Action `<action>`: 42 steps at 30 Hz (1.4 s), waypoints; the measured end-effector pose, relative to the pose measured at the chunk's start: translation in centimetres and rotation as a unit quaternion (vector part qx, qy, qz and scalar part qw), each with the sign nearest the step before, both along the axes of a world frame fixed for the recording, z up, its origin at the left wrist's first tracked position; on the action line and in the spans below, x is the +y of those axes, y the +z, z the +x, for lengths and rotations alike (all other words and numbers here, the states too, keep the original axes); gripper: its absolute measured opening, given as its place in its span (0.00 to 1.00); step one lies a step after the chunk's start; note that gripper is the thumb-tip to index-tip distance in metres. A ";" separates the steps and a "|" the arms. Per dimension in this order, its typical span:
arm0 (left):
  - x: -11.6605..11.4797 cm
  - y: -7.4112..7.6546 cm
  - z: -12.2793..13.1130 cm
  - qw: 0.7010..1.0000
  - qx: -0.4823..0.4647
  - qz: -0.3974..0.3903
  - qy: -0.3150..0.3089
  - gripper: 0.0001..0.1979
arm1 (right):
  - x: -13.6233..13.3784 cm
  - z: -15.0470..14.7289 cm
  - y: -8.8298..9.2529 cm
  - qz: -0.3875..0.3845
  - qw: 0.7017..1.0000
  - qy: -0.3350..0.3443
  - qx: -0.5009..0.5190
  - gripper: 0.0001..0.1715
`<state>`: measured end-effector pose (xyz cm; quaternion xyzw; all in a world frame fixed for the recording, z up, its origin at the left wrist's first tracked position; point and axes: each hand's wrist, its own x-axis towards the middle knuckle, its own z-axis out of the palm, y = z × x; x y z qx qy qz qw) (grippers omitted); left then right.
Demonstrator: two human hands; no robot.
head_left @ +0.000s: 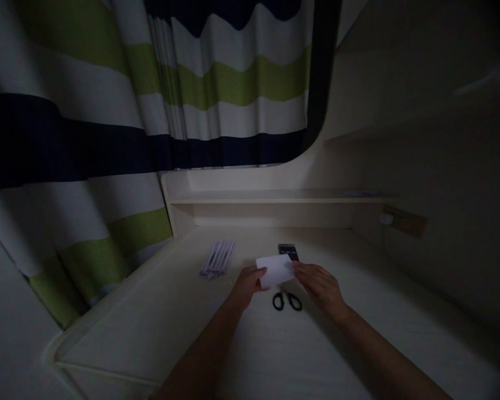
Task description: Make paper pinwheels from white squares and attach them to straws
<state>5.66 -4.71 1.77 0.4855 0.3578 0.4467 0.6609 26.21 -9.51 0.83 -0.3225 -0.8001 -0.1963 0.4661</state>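
Dim desk (pixel 270 355) | left hand (pixel 246 284), right hand (pixel 321 287): grip pinched on white paper (pixel 275 270) | scissors (pixel 289 298) partly hidden

Item: my left hand (pixel 245 284), bare, with a short-looking, rounded thumb (pixel 257 274). Item: my right hand (pixel 321 289), bare, with slim, tapering fingers (pixel 312 272). Item: my left wrist (pixel 234 304) and my right wrist (pixel 343 314), both bare and slender. Item: my left forearm (pixel 210 340), uncovered, smooth in outline, thickening downward into shadow. Item: my right forearm (pixel 383 343), uncovered, likewise smooth and thickening toward the view's lower edge. Nails: too dim and small to tell.
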 end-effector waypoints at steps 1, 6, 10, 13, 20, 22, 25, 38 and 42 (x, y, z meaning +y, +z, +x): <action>0.1 0.1 0.5 0.999 -0.001 0.024 0.022 0.22 | 0.0 0.2 0.0 -0.018 1.000 -0.003 0.017 0.13; 1.0 -1.1 1.8 0.992 0.024 0.083 0.092 0.20 | 0.2 -0.3 -1.4 -0.236 0.927 0.004 0.293 0.19; 0.6 -1.8 2.3 0.985 0.058 0.111 0.116 0.19 | 1.1 -1.2 -2.3 -0.390 0.787 0.089 0.469 0.20; 0.1 -1.9 2.7 0.987 0.059 0.114 0.093 0.19 | 1.5 -1.4 -2.5 -0.432 0.728 0.121 0.519 0.19; 0.0 -2.5 2.4 0.992 0.102 0.077 -0.010 0.18 | 0.9 -0.5 -2.3 -0.446 0.722 0.057 0.527 0.19; 0.0 -2.7 2.3 0.991 0.114 0.066 -0.028 0.17 | 0.7 -0.2 -2.2 -0.446 0.727 0.043 0.520 0.18; -0.1 -2.8 2.2 0.989 0.123 0.072 -0.038 0.16 | 0.5 -0.2 -1.9 -0.455 0.741 0.035 0.493 0.18; 0.2 -2.2 0.8 0.971 0.194 0.085 -0.113 0.13 | 0.5 -0.4 -2.7 -0.458 0.770 0.060 0.440 0.23; 1.2 -2.6 0.8 0.991 0.097 0.066 0.067 0.17 | 1.0 0.0 -3.8 -0.408 0.831 0.010 0.377 0.23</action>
